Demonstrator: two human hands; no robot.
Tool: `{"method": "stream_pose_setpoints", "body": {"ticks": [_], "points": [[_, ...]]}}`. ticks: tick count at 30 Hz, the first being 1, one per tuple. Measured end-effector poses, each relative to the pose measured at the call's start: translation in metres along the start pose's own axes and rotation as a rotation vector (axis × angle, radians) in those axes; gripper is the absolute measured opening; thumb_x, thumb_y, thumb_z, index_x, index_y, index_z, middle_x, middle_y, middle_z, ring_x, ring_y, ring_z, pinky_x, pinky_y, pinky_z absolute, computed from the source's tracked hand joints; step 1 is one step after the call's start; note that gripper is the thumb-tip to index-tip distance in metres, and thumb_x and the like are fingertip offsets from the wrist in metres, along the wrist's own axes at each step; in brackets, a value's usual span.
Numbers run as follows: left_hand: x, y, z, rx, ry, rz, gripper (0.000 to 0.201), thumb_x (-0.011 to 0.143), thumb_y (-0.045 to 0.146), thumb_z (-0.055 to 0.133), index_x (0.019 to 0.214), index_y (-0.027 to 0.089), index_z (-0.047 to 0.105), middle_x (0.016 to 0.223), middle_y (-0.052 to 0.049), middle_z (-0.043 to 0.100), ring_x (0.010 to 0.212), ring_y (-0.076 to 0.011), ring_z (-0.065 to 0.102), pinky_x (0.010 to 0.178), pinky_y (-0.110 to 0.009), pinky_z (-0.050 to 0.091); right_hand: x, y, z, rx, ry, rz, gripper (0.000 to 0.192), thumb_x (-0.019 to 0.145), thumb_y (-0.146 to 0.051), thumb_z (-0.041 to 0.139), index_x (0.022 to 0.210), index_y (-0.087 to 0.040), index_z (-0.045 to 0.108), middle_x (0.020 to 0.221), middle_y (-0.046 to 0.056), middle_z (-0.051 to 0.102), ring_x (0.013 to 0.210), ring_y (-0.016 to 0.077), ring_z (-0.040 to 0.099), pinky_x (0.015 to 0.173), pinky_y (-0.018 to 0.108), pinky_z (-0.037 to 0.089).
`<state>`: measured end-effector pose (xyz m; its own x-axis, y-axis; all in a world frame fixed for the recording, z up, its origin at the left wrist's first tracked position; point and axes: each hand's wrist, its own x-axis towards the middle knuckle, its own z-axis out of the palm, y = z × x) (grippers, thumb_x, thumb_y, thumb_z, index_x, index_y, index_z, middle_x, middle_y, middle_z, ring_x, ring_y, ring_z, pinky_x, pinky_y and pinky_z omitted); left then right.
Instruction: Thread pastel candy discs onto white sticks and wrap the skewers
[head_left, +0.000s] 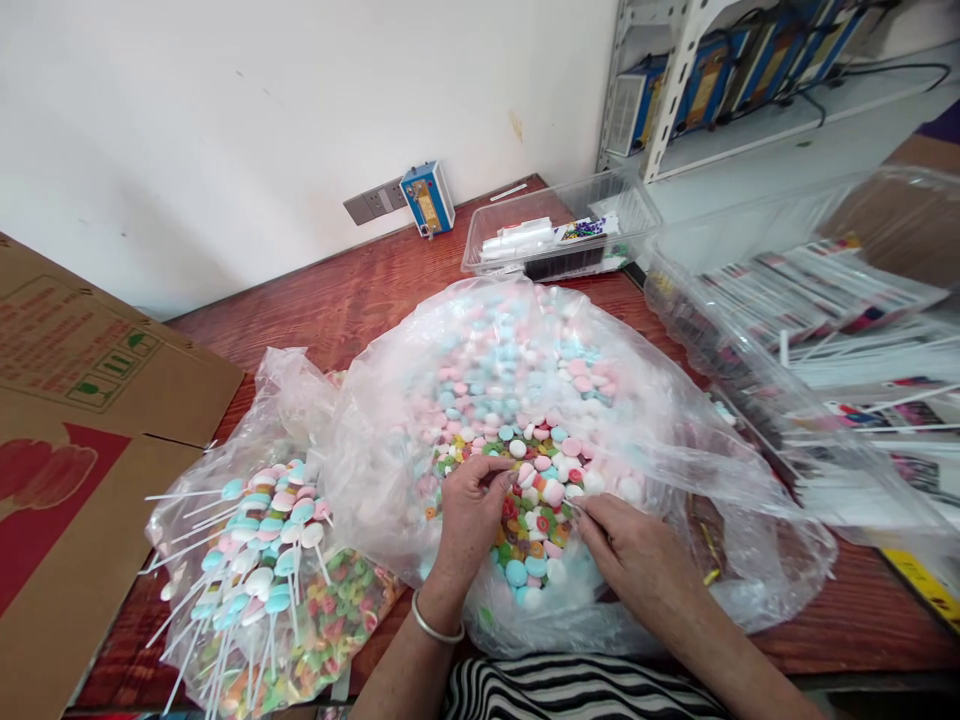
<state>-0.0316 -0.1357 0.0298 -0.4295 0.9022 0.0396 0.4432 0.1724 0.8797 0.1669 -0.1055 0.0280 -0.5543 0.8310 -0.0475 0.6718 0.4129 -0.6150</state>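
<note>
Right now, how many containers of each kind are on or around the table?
Plastic bags of candy: 2, the big bag under both hands and the small bag with the lollipops.
Clear plastic bins: 2, the small bin by the wall and the large bin.
Cardboard boxes: 1, the box.
Total: 5

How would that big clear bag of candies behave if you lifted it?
The clear plastic bag looks thin and crinkled, so probably floppy and slippery. It bulges with round candies, so likely heavy, sagging, spilling through the opening by both hands.

The cardboard box (90, 400) carries red print and green handling symbols, too blurred to read; no other text is legible.
</note>
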Motion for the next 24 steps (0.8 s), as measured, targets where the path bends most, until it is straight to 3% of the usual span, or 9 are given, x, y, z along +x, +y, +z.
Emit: {"method": "stream_pose_setpoints", "body": {"ticks": [6, 11, 14, 19, 22, 24], "points": [[0.0, 0.006, -0.002, -0.044, -0.077, 0.076, 0.016, 0.088, 0.023, 0.057, 0.093, 0.021, 0.073, 0.087, -0.003, 0.073, 0.082, -0.0165, 0.065, 0.077, -0.028, 0.05, 0.003, -0.01, 0.003, 0.156, 0.092, -0.014, 0.028, 0.093, -0.022, 0.038, 0.067, -0.021, 0.05, 0.07, 0.003, 0.059, 0.066, 0.017, 0.058, 0.062, 0.028, 0.041], [0.011, 0.007, -0.015, -0.184, -0.097, 0.059, 0.022, 0.096, 0.029, 0.045, 0.108, 0.021, 0.061, 0.088, -0.003, 0.071, 0.076, -0.0158, 0.067, 0.072, -0.029, 0.052, 0.007, -0.011, 0.001, 0.364, 0.122, -0.021, 0.025, 0.092, -0.024, 0.039, 0.072, -0.021, 0.053, 0.073, 0.002, 0.06, 0.07, 0.017, 0.057, 0.064, 0.026, 0.043], [0.02, 0.003, -0.018, 0.084, -0.087, 0.19, 0.017, 0.093, 0.022, 0.049, 0.102, 0.022, 0.063, 0.091, -0.004, 0.07, 0.084, -0.0176, 0.065, 0.077, -0.031, 0.05, 0.008, -0.007, -0.003, 0.397, 0.138, -0.005, 0.025, 0.092, -0.027, 0.04, 0.072, -0.021, 0.055, 0.071, 0.001, 0.061, 0.068, 0.0168, 0.057, 0.062, 0.026, 0.043], [0.028, -0.007, -0.008, 0.662, -0.247, 0.412, 0.017, 0.085, 0.012, 0.058, 0.091, 0.022, 0.071, 0.089, -0.006, 0.067, 0.089, -0.0238, 0.058, 0.081, -0.038, 0.046, 0.009, -0.002, -0.008, 0.393, 0.161, 0.037, 0.029, 0.093, -0.031, 0.041, 0.071, -0.021, 0.056, 0.071, 0.001, 0.063, 0.067, 0.0173, 0.059, 0.062, 0.027, 0.044], [0.028, -0.009, -0.001, 0.761, -0.266, 0.404, 0.015, 0.083, 0.012, 0.061, 0.087, 0.022, 0.071, 0.088, -0.007, 0.067, 0.089, -0.0257, 0.056, 0.081, -0.042, 0.045, 0.009, 0.001, -0.008, 0.366, 0.134, 0.042, 0.029, 0.093, -0.031, 0.041, 0.073, -0.02, 0.059, 0.07, 0.002, 0.062, 0.066, 0.0177, 0.058, 0.061, 0.027, 0.043], [0.027, -0.008, 0.0, 0.671, -0.217, 0.372, 0.013, 0.083, 0.012, 0.061, 0.083, 0.021, 0.07, 0.089, -0.007, 0.068, 0.091, -0.0254, 0.057, 0.084, -0.042, 0.045, 0.007, 0.003, -0.007, 0.335, 0.104, 0.03, 0.028, 0.093, -0.029, 0.04, 0.074, -0.02, 0.059, 0.071, 0.002, 0.062, 0.067, 0.0179, 0.058, 0.061, 0.028, 0.042]]}}
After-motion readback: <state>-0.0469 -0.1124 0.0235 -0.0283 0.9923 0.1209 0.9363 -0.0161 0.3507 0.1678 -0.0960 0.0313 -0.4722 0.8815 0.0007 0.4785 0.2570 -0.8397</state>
